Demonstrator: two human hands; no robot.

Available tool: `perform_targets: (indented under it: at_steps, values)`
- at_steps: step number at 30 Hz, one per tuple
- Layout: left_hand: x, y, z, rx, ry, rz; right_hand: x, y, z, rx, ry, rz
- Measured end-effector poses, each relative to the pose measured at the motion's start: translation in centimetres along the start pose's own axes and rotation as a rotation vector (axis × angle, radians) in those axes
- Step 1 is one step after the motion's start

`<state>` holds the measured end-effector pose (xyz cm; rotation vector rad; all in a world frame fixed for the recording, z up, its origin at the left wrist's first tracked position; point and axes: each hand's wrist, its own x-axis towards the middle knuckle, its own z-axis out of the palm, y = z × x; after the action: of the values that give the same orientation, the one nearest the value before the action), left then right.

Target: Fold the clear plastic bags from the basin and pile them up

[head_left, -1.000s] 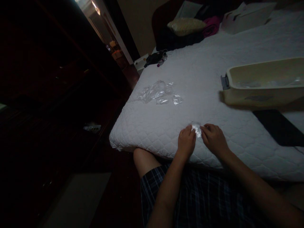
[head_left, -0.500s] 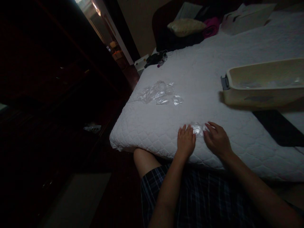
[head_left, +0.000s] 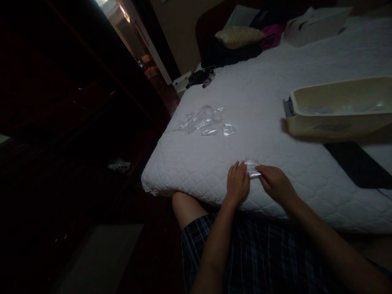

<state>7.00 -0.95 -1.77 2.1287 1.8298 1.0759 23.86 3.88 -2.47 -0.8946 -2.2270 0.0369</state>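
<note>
A small clear plastic bag [head_left: 252, 168] lies on the white quilted bed [head_left: 190, 163] near its front edge. My left hand [head_left: 238, 181] rests flat over the left end of the bag, fingers stretched out. At the other end, my right hand [head_left: 274, 179] pinches the bag's right edge between thumb and fingers. Farther back to the left lies a loose group of crumpled clear plastic bags [head_left: 203, 120], touching neither hand.
A cream bin [head_left: 339, 125] with a grey latch stands at the right, a black flat object [head_left: 359, 163] before it. Toward the back are a white box [head_left: 317, 28], a yellowish pillow [head_left: 239, 36], a magenta roll [head_left: 271, 36] and dark cloth.
My right hand has shifted slightly left and its fingers have closed on the bag's right edge. The bag's right side now looks folded over. My left hand has barely moved.
</note>
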Motion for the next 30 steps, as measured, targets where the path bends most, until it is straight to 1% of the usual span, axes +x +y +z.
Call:
perform_targets:
  at_steps: [4, 7, 11, 14, 20, 23, 26, 30]
  values:
    - [-0.1, -0.9, 0.2, -0.154, 0.074, 0.054, -0.3, 0.0, -0.2, 0.048, 0.071, 0.076]
    - [0.0, -1.0, 0.4, -0.211, 0.119, 0.108, -0.4, 0.0, -0.4, 0.088, 0.107, 0.103]
    - [0.1, -0.7, 0.6, -0.23, 0.099, 0.186, -0.5, 0.0, -0.7, 0.126, 0.145, 0.083]
    - [0.0, -0.5, 0.9, -0.258, 0.086, 0.144, -0.3, -0.2, -0.9, 0.134, 0.156, 0.098]
    - [-0.1, -0.6, 1.3, -0.335, 0.127, -0.009, 0.1, -0.8, -1.1, 0.088, 0.166, 0.104]
    - [0.0, -0.6, 1.4, -0.376, 0.145, -0.083, 0.1, -0.8, -1.0, 0.066, 0.201, 0.098]
    - [0.0, -0.6, 1.3, -0.412, 0.161, -0.107, 0.1, -0.8, -1.2, 0.052, 0.227, 0.088]
    - [0.0, -0.6, 1.3, -0.427, 0.158, -0.117, -0.2, -0.9, -1.9, 0.002, 0.206, 0.024]
